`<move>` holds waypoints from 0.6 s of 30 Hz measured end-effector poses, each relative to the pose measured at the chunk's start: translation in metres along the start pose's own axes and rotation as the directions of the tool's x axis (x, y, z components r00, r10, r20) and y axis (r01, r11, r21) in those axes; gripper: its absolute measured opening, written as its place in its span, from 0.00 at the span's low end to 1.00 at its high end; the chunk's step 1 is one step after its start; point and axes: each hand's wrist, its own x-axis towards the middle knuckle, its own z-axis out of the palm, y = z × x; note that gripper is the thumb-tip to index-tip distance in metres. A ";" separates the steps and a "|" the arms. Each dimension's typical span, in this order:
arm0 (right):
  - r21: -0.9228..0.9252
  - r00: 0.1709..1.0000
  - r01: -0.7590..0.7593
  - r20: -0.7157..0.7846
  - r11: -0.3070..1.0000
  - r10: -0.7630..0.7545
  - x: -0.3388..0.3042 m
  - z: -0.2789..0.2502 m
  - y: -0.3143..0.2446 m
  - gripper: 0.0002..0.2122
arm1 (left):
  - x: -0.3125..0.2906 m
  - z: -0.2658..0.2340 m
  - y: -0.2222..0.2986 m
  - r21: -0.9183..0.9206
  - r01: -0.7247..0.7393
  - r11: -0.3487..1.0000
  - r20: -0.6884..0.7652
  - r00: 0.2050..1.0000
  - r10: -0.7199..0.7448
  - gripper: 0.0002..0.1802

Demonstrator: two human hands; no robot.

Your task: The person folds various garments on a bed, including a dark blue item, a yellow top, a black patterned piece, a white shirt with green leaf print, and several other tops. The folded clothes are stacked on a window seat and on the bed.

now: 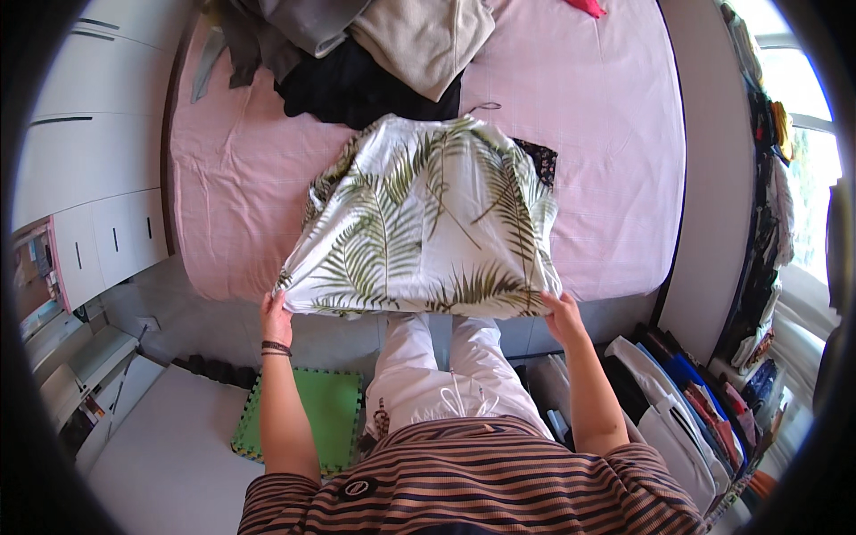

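A white shirt with green palm leaves (401, 214) lies spread over the near edge of a bed with a pink sheet (615, 205). Its hem is stretched between my two hands and hangs slightly past the mattress. My left hand (277, 316) pinches the hem's left corner, a dark bracelet on the wrist. At the opposite corner my right hand (562, 316) grips the fabric the same way. Part of a dark patterned cloth (539, 162) sticks out from under the shirt's right side. Past the collar lies a black garment (370, 89).
A beige garment (428, 40) and a grey one (308, 22) are heaped at the far left of the bed. White cabinets (98, 160) line the left wall. A green foam mat (312, 415) is on the floor. Folded clothes (691, 401) stand in a row at the lower right.
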 end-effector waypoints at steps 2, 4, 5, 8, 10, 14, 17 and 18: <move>0.028 0.999 0.031 0.016 0.999 -0.031 -0.033 0.004 -0.029 0.13 | -0.025 0.008 0.025 -0.041 -0.082 0.996 -0.028 0.996 0.081 0.03; 0.036 0.994 0.107 -0.031 0.994 -0.106 -0.063 0.007 -0.067 0.14 | -0.040 0.023 0.063 -0.021 -0.160 0.987 -0.087 0.984 0.158 0.04; 0.036 0.982 0.186 0.032 0.982 -0.187 -0.076 0.010 -0.089 0.13 | -0.049 0.032 0.085 -0.015 -0.225 0.974 -0.057 0.973 0.224 0.04; 0.113 0.907 0.412 0.045 0.904 -0.419 -0.108 0.023 -0.155 0.11 | -0.076 0.064 0.150 -0.108 -0.407 0.907 0.073 0.907 0.415 0.05; -0.024 0.899 0.430 0.109 0.903 -0.425 -0.115 0.034 -0.189 0.09 | -0.083 0.097 0.185 -0.041 -0.476 0.878 0.094 0.874 0.478 0.05; -0.259 0.882 0.471 0.126 0.843 -0.454 -0.110 0.049 -0.253 0.09 | -0.092 0.145 0.251 -0.068 -0.574 0.816 0.197 0.794 0.575 0.05; -0.108 0.850 0.518 0.175 0.849 -0.496 -0.113 0.056 -0.302 0.09 | -0.096 0.174 0.292 -0.093 -0.645 0.758 0.179 0.738 0.650 0.06; -0.169 0.873 0.488 0.108 0.857 -0.476 -0.116 0.058 -0.315 0.10 | -0.097 0.183 0.304 -0.121 -0.618 0.776 0.185 0.754 0.630 0.06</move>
